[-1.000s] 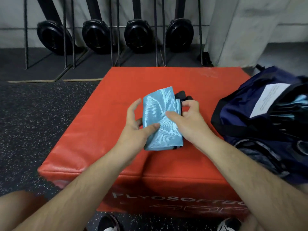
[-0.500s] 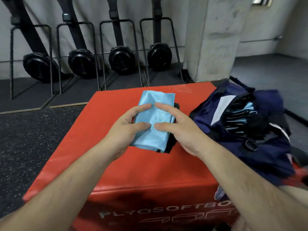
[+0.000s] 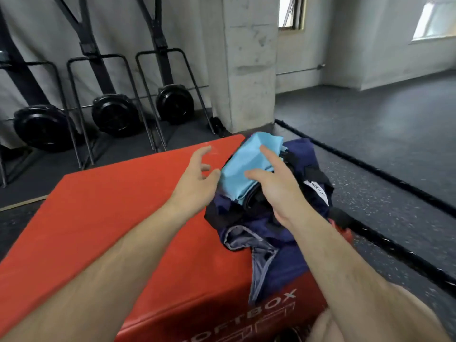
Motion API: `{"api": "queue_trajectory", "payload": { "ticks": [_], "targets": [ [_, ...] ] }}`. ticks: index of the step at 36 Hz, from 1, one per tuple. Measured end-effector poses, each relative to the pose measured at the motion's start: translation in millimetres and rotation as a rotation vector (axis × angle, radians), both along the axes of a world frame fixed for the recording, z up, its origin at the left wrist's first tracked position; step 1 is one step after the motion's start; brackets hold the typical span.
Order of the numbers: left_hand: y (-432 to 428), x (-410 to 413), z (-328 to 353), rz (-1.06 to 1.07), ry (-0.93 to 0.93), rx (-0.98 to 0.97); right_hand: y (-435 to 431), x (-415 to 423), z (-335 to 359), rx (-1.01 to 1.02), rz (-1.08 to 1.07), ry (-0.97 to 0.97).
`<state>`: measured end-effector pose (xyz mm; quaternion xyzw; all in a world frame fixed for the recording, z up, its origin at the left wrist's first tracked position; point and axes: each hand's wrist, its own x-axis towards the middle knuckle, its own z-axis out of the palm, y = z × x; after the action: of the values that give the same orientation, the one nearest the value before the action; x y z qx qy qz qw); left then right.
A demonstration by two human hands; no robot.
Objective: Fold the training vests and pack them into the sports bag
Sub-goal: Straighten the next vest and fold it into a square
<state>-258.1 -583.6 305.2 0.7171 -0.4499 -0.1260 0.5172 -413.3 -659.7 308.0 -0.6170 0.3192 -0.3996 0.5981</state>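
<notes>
One folded blue vest is sitting at the mouth of the navy sports bag on the red box, right hand gripping it, left hand hovering slack-fingered just beside; folding judged done, tucking in remaining, bag contents unclear.

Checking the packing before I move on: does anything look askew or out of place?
The bag slumps at the box's right edge, its grey-lined flap drooping over the front. The folded vest, under the right hand, lies tilted across the bag's top, not yet tucked in.
</notes>
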Motion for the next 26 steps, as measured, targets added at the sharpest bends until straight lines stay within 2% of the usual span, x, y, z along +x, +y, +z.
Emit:
{"api": "queue_trajectory", "payload": {
  "ticks": [5,9,14,18,26],
  "targets": [
    [-44,-15,-15,0.007,-0.273,0.177,-36,-18,-9,0.06,-0.24,0.006],
    [-72,-18,-19,0.059,-0.433,0.388,-47,-21,-16,0.128,-0.334,-0.018],
    [-97,-5,-7,0.123,-0.548,0.293,-59,-20,-22,0.139,-0.429,-0.025],
    [-107,3,19,0.146,-0.535,0.217,-61,-11,-22,0.221,-0.361,-0.065],
    [-113,14,46,0.121,-0.523,0.187,-71,13,-6,0.37,-0.052,-0.031]
  ]
}}
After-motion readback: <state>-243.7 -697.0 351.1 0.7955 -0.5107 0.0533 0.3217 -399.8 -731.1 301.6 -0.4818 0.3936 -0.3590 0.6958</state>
